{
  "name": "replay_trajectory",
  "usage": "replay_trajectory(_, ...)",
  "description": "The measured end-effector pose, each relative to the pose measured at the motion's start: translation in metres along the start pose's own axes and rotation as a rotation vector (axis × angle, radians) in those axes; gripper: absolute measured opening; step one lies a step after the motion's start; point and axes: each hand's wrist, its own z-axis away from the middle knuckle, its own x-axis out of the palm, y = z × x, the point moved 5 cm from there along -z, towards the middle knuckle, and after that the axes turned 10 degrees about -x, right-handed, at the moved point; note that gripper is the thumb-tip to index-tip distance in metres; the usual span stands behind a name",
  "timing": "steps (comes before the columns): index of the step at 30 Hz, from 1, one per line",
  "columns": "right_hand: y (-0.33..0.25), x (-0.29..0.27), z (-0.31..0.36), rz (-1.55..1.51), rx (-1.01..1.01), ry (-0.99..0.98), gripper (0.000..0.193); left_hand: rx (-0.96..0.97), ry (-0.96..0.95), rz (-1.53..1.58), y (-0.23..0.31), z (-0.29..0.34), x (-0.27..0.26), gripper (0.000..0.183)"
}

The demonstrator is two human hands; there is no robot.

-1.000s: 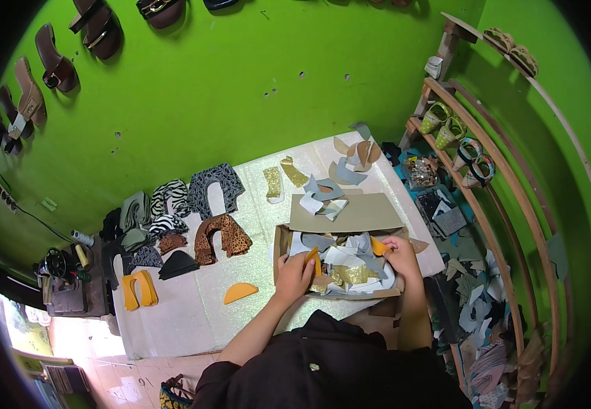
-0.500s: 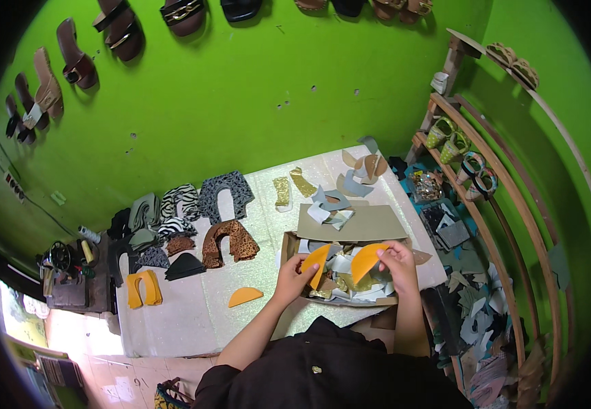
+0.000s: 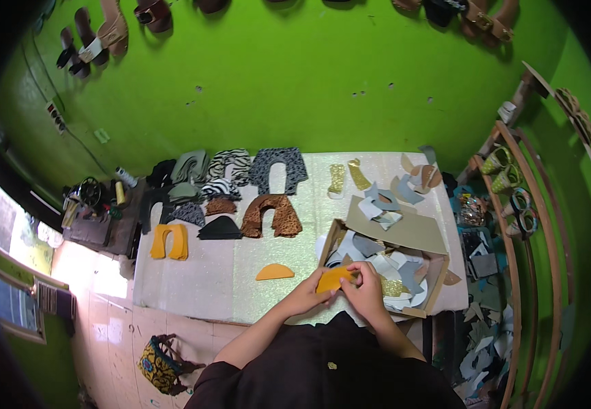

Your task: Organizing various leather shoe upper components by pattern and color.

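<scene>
Both my hands meet in front of the box's near left corner, closed on yellow cut-out pieces [image 3: 334, 279]. My left hand [image 3: 310, 293] grips them from the left, and my right hand [image 3: 365, 286] pinches their right end. The pieces overlap, so how many there are is hard to tell. On the table, left of my hands, lies a yellow half-round piece [image 3: 275, 273]. Right of them stands an open cardboard box [image 3: 438, 276] filled with white, grey and gold scraps [image 3: 391, 269].
Stacks of cut pieces cover the table's left half: yellow arches [image 3: 170, 242], leopard-print arches [image 3: 272, 217], black pieces [image 3: 220, 228] and grey spotted arches [image 3: 278, 167]. Loose scraps [image 3: 380, 198] lie behind the box. A sewing machine [image 3: 91, 194] stands left, a wooden rack [image 3: 507, 177] right.
My hands have come together and drawn back from over the box, bringing the separate yellow pieces against each other. The view has turned to the left.
</scene>
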Motion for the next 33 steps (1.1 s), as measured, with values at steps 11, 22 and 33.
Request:
replay_trajectory(11,-0.020,0.130,-0.006,-0.277,-0.238,-0.346,0.030,-0.180,0.396,-0.589,-0.032,0.062,-0.091,0.048)
replay_trajectory(22,0.029,0.198,-0.038,0.352,-0.258,-0.151,0.037,-0.018,0.682,-0.997,-0.085,0.041,-0.137,0.058)
replay_trajectory(33,0.023,0.203,-0.043,0.325,-0.231,-0.425,0.027,-0.083,0.635,-0.961,-0.094,0.034,-0.134,0.041)
